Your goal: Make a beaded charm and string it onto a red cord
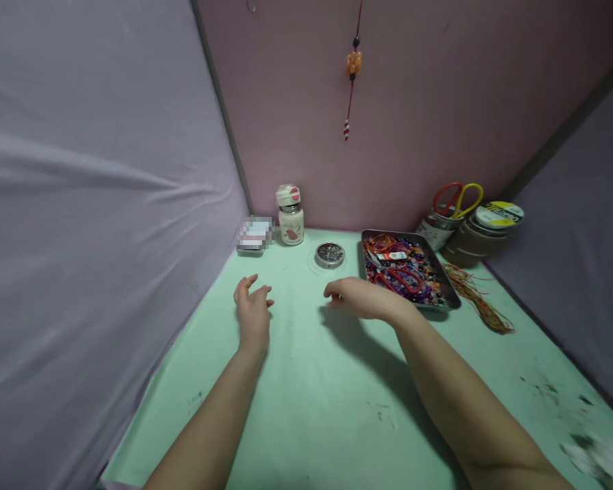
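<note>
Centrally, a round dish point(329, 254) of small dark and silvery pieces sits on the pale green tabletop point(311, 395), a faint clear ring around its base. It lies beyond both hands, just past the right hand's fingertips and farther from the left. Right hand point(360, 297): palm down, fingers bent toward the table; whether they pinch anything, cannot tell. Left hand point(254, 313): open, fingers loosely curled and spread, well apart from the right. Just beyond the right wrist, a dark tray point(447, 307) holds mixed beads point(429, 289), orange cord point(382, 243) and red-handled scissors point(407, 280). To the tray's right, a bundle of cords point(483, 306) lies on the table; behind it, a brown jar point(470, 243) and a can point(436, 230) with red and yellow handles point(468, 199) rising from it. Back left, a white-capped bottle point(291, 221) stands beside a pixelated box point(256, 233). Above, a beaded red cord point(354, 63) hangs against the pink backdrop point(286, 102).
</note>
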The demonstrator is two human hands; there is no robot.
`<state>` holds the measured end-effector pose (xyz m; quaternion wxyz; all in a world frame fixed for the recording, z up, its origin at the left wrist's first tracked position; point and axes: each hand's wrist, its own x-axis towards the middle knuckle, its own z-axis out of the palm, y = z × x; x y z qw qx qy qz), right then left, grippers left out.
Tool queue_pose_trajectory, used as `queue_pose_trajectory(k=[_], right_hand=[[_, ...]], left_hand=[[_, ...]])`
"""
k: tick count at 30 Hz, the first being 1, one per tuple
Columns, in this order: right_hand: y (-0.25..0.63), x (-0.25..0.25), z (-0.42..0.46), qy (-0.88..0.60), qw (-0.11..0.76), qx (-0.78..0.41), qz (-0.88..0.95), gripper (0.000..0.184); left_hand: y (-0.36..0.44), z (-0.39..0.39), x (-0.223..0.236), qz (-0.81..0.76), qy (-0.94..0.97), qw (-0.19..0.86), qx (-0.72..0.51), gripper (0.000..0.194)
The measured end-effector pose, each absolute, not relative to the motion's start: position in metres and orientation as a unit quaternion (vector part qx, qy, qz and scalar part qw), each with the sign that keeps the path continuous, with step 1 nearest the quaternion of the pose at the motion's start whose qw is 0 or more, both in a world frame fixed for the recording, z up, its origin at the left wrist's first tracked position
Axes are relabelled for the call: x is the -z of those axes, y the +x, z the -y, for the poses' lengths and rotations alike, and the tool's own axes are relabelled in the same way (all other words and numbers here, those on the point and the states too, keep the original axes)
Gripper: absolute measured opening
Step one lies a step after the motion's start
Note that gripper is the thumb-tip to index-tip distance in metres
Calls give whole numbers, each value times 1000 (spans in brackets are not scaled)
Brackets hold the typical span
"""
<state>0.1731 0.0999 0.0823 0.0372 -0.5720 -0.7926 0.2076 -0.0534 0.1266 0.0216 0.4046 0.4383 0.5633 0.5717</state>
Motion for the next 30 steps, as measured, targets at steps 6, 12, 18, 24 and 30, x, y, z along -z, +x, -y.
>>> queue_pose_trajectory(k=[6, 12, 18, 24, 30], right_hand=[[233, -97, -169, -741, 30, 3, 670, 29], [246, -80, -243, -763, -36, 39, 644, 29], [238, -48, -276, -781, -101, 12, 616, 34], [234, -35, -283, -795, -115, -9, 596, 35], [239, -47, -267, -797, -75, 13, 599, 35]], left_hand=[[-49, -125, -28, -554, 434, 392, -592, 26], [-50, -119, -36, -551, 434, 417, -578, 22], [-53, -119, -39, -548, 450, 405, -577, 16], [-54, -117, -43, -558, 446, 415, -563, 18], [-54, -118, -46, -552, 440, 411, -577, 18]])
